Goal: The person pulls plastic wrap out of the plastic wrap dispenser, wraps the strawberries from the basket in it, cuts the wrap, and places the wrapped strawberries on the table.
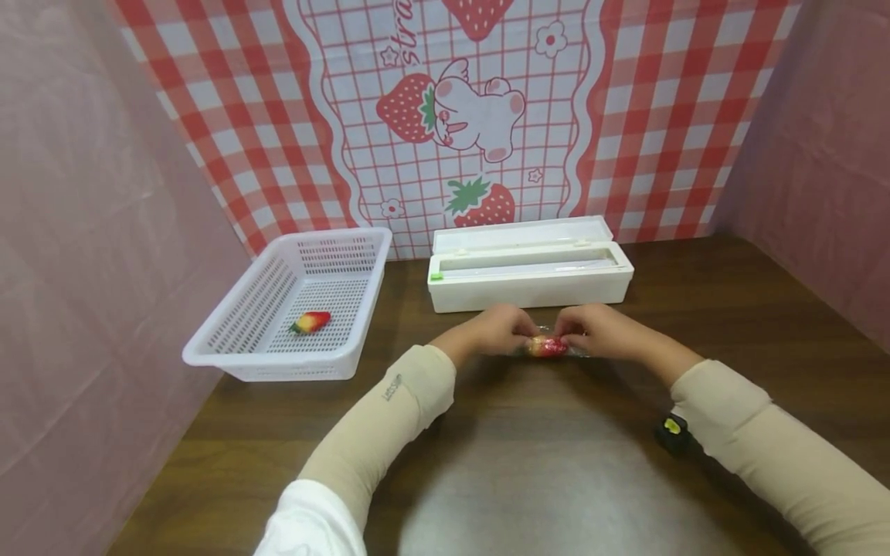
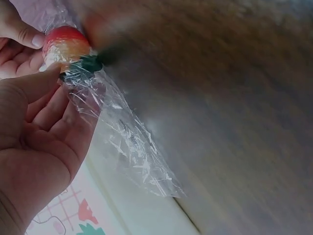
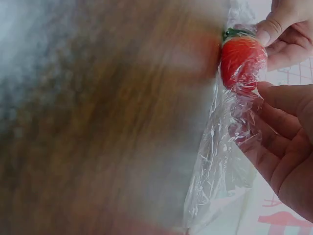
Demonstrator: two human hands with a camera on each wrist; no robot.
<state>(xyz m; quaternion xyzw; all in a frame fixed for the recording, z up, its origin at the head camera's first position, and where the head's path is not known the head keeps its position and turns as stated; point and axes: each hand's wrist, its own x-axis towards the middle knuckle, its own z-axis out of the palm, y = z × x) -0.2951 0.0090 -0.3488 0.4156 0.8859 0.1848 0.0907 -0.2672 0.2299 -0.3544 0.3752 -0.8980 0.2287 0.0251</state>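
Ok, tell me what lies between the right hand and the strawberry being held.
Clear plastic film: it is wrapped around the strawberry, and the right hand holds the fruit through it, as the right wrist view shows.

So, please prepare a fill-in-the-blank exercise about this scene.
The left hand and right hand hold a strawberry wrapped in film; ____ more lies in the basket.
In the head view, the basket stands to the ____ of the box.
The box's lid is ____, not shut.
Missing words: one; left; open.
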